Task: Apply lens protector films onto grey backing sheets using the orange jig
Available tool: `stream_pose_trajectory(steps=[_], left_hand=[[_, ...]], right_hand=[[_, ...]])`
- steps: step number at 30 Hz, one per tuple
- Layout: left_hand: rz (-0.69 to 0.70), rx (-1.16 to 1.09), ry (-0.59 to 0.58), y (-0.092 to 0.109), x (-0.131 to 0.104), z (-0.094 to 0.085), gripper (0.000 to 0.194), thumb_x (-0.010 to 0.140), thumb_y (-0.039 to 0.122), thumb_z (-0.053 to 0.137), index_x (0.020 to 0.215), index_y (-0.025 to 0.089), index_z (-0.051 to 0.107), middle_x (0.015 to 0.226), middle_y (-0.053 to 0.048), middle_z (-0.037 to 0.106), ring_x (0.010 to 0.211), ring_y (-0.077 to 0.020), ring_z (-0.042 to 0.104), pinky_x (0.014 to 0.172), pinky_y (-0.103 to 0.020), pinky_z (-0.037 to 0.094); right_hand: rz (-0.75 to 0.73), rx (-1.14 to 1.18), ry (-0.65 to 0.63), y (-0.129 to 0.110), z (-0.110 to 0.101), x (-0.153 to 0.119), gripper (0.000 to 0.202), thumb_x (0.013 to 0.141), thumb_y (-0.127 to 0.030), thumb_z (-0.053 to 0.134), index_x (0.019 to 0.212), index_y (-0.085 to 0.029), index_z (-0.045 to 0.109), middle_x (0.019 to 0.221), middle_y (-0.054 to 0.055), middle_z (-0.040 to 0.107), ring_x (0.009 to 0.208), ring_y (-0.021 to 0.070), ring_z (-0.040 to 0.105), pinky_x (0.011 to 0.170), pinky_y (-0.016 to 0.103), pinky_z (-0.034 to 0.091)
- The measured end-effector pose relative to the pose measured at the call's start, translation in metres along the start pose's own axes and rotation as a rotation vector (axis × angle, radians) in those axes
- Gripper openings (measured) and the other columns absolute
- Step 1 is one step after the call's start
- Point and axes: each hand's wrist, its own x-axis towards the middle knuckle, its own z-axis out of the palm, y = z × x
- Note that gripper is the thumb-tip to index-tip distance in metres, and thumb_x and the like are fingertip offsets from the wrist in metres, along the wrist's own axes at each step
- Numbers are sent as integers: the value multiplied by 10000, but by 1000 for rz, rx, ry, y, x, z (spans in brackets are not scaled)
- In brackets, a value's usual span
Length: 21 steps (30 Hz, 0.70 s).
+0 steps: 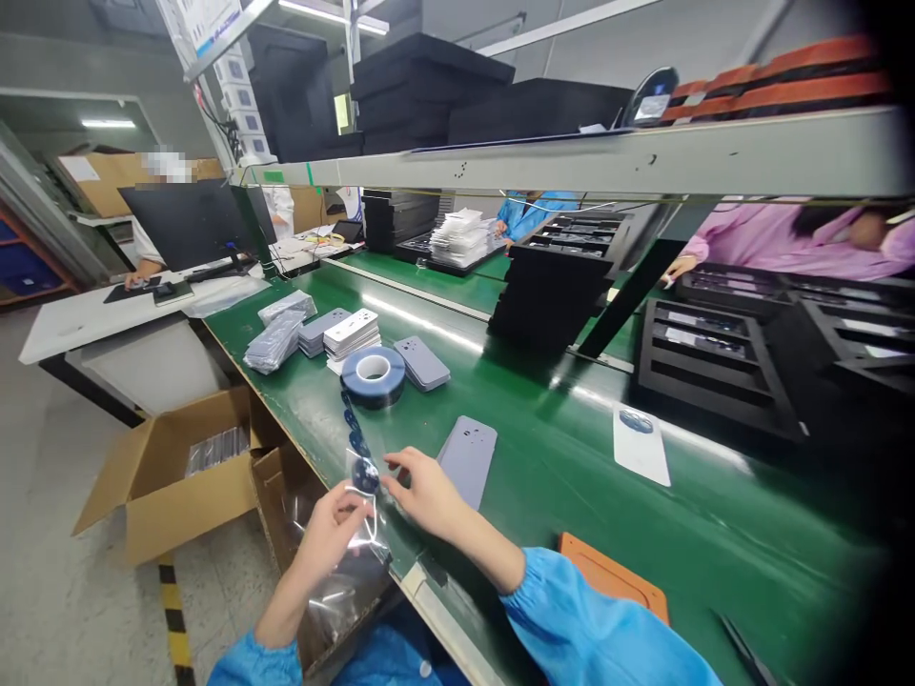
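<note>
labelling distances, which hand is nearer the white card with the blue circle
Right. The right hand is left of the white card, a lavender panel between them; the left hand is farther left, by the table edge.

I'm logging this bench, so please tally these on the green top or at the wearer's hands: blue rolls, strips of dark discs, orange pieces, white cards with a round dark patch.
Blue roll: 1
Strip of dark discs: 1
Orange piece: 1
White card with round dark patch: 1
Total: 4
</note>
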Motion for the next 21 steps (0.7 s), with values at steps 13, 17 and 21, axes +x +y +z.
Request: stream_pose_trajectory(steps=[13,17,21], left_hand=[[29,65,-154,-13,-21,20,654,896,353,647,1478,145,432,862,-26,675,490,-82,505,467,-225,444],[25,82,-181,-11,-23,23,653,900,340,630,1496,183,415,907,-24,657,525,-86,513,488,-225,461],[34,154,-162,-9,-26,19,662,898,333,606,1506,183,393,891,-20,650,594,-117,542,528,-234,476]], right_hand=[[-31,44,53,12,-1,-30,257,892,-173,698,1128,-224,784,1023,55,777,875,204,724,813,316,553],[-70,43,86,15,1,-38,192,905,-161,679,1040,-233,795,1005,54,795,938,222,736,900,346,545],[-136,71,76,16,-5,-53,185,868,-114,676,938,-239,794,1224,70,720,1086,210,694,993,338,515]])
